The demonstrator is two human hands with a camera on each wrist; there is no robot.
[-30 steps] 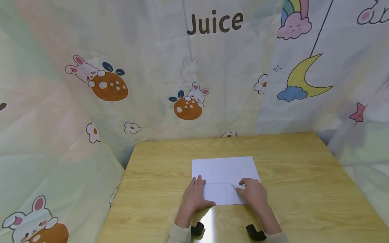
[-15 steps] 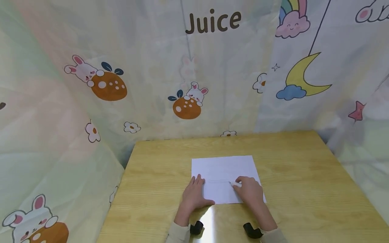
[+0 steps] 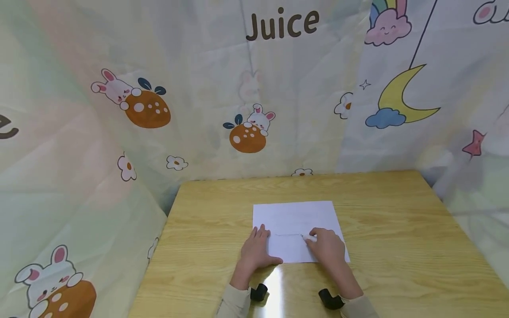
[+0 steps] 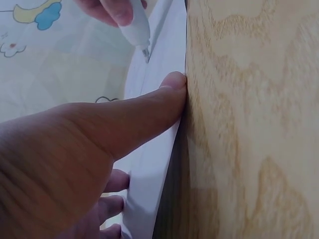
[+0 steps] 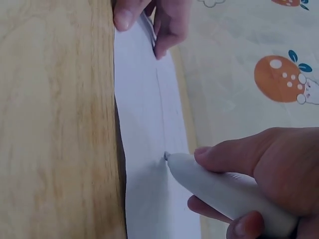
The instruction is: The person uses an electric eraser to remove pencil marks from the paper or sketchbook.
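Observation:
A white sheet of paper (image 3: pixel 294 215) lies on the wooden table. My left hand (image 3: pixel 256 252) rests on its left part with fingers spread, the thumb (image 4: pixel 172 82) pressing at the near edge. In my right hand (image 3: pixel 329 249) I pinch a white pen-shaped cutter (image 5: pixel 214 189) between thumb and fingers. Its small grey tip (image 5: pixel 166 156) touches the paper right of the middle, with the body slanting down to the right. A thin line (image 3: pixel 287 234) runs across the sheet from near my left fingers to the tip. Whether it passes fully through the paper cannot be told.
The wooden table (image 3: pixel 397 238) extends around the sheet on all sides. A printed cloth (image 3: pixel 199 88) with rabbits and a moon hangs behind and beside it. Black wrist cameras (image 3: pixel 259 292) sit at both cuffs.
My right hand and the cutter have shifted slightly left along the paper. The line on the sheet shows more clearly. My left hand stays in place on the paper; the head view has tilted a little.

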